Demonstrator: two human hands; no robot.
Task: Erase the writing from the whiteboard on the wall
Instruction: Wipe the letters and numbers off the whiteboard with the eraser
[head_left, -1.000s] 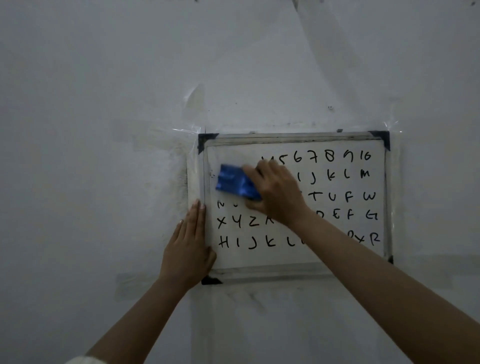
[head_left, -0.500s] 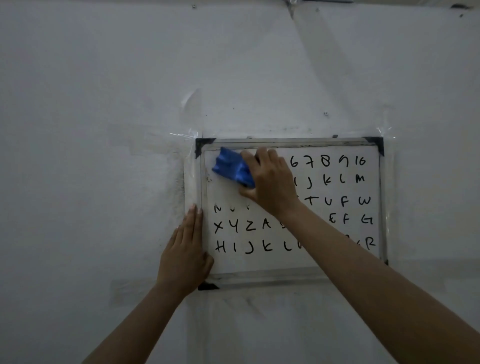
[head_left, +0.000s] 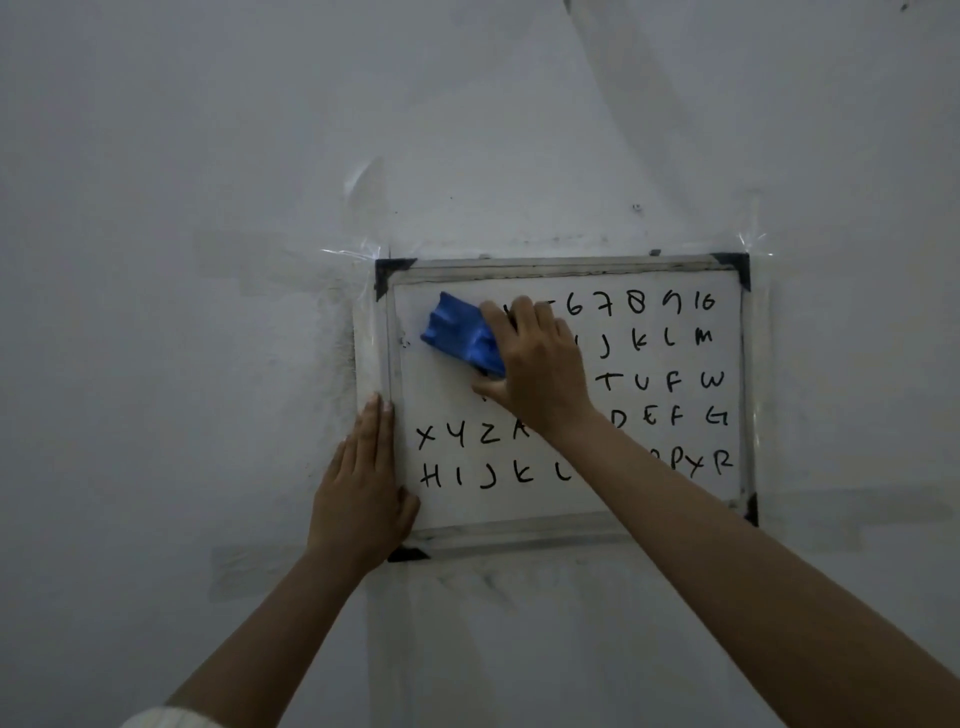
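A small framed whiteboard (head_left: 566, 270) is taped to the wall. Black numbers and letters (head_left: 670, 379) fill its right part and its two bottom rows; the upper left part is wiped blank. My right hand (head_left: 535, 364) presses a blue eraser (head_left: 462, 332) against the board's upper left area. My left hand (head_left: 363, 488) lies flat on the board's left frame and lower left corner, fingers together and pointing up. My right forearm hides some letters in the lower middle.
The board hangs on a plain white wall (head_left: 208, 156) with strips of clear tape (head_left: 358, 254) at its corners and edges. Black plastic corner pieces (head_left: 735, 265) cap the frame.
My right hand has swept the eraser up to the top row and back down a little, and the letter traces of the third row at the left are gone. My left hand stays put.
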